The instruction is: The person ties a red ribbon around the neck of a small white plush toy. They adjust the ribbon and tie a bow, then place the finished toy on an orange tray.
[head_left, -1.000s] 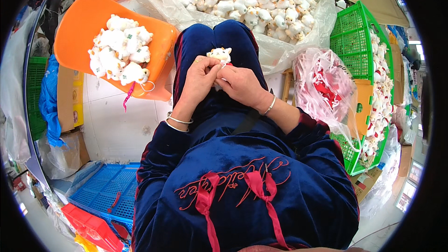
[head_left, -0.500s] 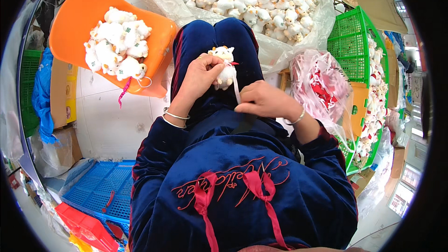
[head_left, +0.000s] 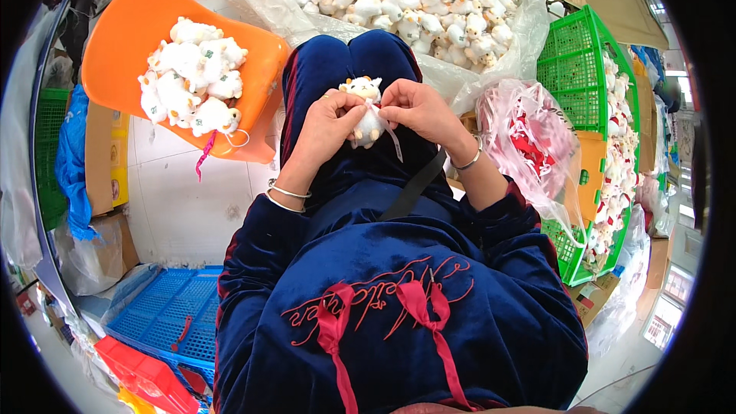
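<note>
A small white plush toy (head_left: 368,132) with orange-tipped horns rests on my lap between my knees. My left hand (head_left: 328,124) is closed on its left side, thumb and fingers pinched at the neck. On the other side, my right hand (head_left: 423,110) pinches a narrow pale ribbon (head_left: 395,143) close to the neck. The ribbon's free end hangs down past the toy's body. A bit of red shows at the neck, mostly covered by my fingers.
An orange stool (head_left: 115,54) to my left carries a pile of plush toys (head_left: 195,69). Ahead lies a large clear bag (head_left: 253,0) full of more. On my right are a plastic bag of red and white ribbons (head_left: 529,134) and a green crate (head_left: 567,69) of toys.
My right hand has moved up and inward from beside my lap to the toy's neck. The ribbon, drawn down before, now dangles below that hand. My left hand keeps its hold.
</note>
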`<state>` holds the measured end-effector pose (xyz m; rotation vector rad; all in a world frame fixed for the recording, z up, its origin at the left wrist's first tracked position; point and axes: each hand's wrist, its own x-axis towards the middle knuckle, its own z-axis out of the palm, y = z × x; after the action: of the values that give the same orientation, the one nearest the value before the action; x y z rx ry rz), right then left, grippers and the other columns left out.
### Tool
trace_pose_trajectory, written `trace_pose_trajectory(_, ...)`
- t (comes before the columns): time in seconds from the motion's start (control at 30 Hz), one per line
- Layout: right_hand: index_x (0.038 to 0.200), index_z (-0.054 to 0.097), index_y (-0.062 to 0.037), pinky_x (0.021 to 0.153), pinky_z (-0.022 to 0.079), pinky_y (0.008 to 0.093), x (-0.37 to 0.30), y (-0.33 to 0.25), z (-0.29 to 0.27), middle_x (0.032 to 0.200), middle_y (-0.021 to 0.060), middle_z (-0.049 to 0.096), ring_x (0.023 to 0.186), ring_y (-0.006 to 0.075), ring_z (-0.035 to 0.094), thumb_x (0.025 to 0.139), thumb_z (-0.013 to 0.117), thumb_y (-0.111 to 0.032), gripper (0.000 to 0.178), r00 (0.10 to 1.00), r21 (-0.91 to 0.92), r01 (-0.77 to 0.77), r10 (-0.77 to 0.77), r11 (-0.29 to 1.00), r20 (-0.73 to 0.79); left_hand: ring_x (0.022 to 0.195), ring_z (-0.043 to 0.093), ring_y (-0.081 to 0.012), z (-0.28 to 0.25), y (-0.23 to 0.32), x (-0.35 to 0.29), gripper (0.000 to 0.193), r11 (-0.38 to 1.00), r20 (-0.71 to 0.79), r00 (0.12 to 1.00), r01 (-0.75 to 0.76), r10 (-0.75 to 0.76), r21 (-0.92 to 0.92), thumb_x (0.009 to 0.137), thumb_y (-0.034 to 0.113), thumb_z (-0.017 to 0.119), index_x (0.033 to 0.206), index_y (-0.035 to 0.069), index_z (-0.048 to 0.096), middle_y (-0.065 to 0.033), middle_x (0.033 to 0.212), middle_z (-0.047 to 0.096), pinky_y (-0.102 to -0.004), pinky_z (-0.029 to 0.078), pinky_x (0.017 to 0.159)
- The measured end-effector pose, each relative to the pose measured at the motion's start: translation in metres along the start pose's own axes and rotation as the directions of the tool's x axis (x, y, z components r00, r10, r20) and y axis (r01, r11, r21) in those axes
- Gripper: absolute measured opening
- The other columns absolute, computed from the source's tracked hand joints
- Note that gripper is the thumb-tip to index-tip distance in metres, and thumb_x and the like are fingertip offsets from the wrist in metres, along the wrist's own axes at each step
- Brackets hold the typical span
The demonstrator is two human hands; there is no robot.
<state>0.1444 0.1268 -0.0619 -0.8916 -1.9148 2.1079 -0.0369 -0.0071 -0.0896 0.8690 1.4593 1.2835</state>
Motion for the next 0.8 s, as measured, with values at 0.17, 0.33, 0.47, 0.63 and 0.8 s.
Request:
trace_pose_trajectory(0.17,0.101,0.065,0.0008,0.067,0.052,0.0233,0.001,-0.014,0.0,0.084,0.0033,0.067,0.072,0.0091,0.063,0.092,0.072,-0.003,0.012,0.996,0.088,-0.079,0.075,0.993,0.051,0.069,0.061,-0.0054,0.0,-0.002,0.002,0.018,1.0,0.001,1.0,0.006,-0.006,-0.004,0.098,0.015,0.073,0.104,-0.001,0.074,-0.0003,0.1,0.062,-0.0197,0.051,0.06)
trace_pose_trajectory(0.33,0.101,0.066,-0.0001,0.068,0.052,0.0232,0.003,-0.016,-0.004,0.087,0.0032,0.068,0.073,0.0088,0.063,0.091,0.073,-0.004,0.012,0.991,0.064,-0.109,0.103,0.992,0.083,0.069,0.061,-0.0054,0.0,-0.001,0.002,0.018,1.0,0.003,1.0,0.011,-0.011,0.012,0.098,0.016,0.073,0.105,-0.001,0.074,-0.0001,0.1,0.062,-0.0199,0.051,0.061)
trace_pose_trajectory(0.47,0.106,0.068,0.0,0.072,0.053,0.0242,0.003,-0.006,-0.003,0.09,0.0019,0.068,0.077,0.0079,0.062,0.091,0.073,-0.004,0.016,0.988,0.077,-0.029,0.017,0.997,0.151,0.07,0.062,-0.0056,0.0,-0.002,0.002,0.018,1.0,0.005,1.0,-0.005,0.006,-0.024,0.099,0.017,0.073,0.105,0.0,0.074,-0.0002,0.099,0.062,-0.02,0.051,0.061)
trace_pose_trajectory(0.63,0.106,0.071,0.0006,0.076,0.052,0.0226,0.002,-0.006,-0.001,0.088,-0.0016,0.069,0.083,0.0048,0.061,0.096,0.072,-0.009,0.014,0.994,-0.122,0.027,-0.014,0.992,0.104,0.071,0.061,-0.0058,0.0,-0.004,0.004,0.018,1.0,0.005,1.0,0.006,-0.006,-0.021,0.099,0.017,0.073,0.105,0.0,0.074,0.0,0.1,0.062,-0.02,0.051,0.061)
trace_pose_trajectory(0.8,0.096,0.073,0.0026,0.071,0.053,0.027,0.005,-0.005,0.006,0.083,0.0026,0.07,0.076,0.0079,0.062,0.094,0.07,-0.012,0.015,0.993,-0.194,0.065,-0.083,0.979,-0.088,0.071,0.061,-0.0058,0.0,-0.001,0.004,0.018,1.0,0.02,1.0,0.015,-0.015,-0.005,0.098,0.017,0.073,0.105,0.0,0.075,0.0003,0.099,0.061,-0.0199,0.05,0.061)
